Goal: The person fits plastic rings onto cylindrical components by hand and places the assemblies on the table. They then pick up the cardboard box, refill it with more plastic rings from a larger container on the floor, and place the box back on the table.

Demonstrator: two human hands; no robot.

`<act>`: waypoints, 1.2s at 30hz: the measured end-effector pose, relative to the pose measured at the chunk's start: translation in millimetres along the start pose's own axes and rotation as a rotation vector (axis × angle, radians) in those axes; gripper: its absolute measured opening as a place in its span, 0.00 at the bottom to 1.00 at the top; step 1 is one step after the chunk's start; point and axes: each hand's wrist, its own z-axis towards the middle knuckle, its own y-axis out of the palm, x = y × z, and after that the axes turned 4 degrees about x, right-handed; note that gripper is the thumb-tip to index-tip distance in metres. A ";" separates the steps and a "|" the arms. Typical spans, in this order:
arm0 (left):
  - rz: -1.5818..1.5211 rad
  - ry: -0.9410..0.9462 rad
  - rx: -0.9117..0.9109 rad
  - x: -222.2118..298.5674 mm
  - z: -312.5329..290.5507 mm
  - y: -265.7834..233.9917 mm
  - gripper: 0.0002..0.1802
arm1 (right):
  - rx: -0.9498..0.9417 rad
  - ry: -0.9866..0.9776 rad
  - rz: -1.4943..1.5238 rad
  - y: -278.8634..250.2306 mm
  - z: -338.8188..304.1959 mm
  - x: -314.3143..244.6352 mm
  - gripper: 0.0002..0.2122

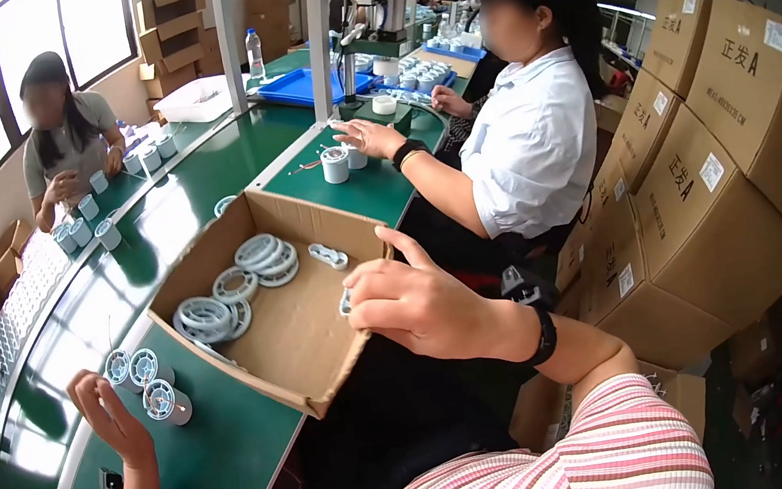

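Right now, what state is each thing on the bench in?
Open brown cardboard box: flaps open, tilted over the bench edge, partly filled.
White plastic rings: loose in the box, some stacked.
Right hand: fingers closed on a small white ring.
Left hand: open, palm up.
Three white spools: upright on the green bench.

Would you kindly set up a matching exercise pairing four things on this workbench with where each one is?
Things:
1. right hand
2. left hand
3. white rings
4. blue tray

Places:
A. far end of the bench
B. loose inside the cardboard box
C. on the box's right rim
D. beside three small spools

Pairs: 1-C, 2-D, 3-B, 4-A
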 end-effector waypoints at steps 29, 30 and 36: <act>0.113 0.141 -1.278 137.2 -63.5 7.3 0.41 | 0.125 0.348 0.014 60.2 -58.9 36.4 0.12; 0.082 0.146 -1.277 136.0 -62.2 7.3 0.42 | 0.132 0.345 0.025 65.0 -54.6 37.8 0.13; 0.061 0.096 -1.293 134.1 -59.9 8.3 0.40 | 0.155 0.337 0.080 92.4 -38.1 47.9 0.15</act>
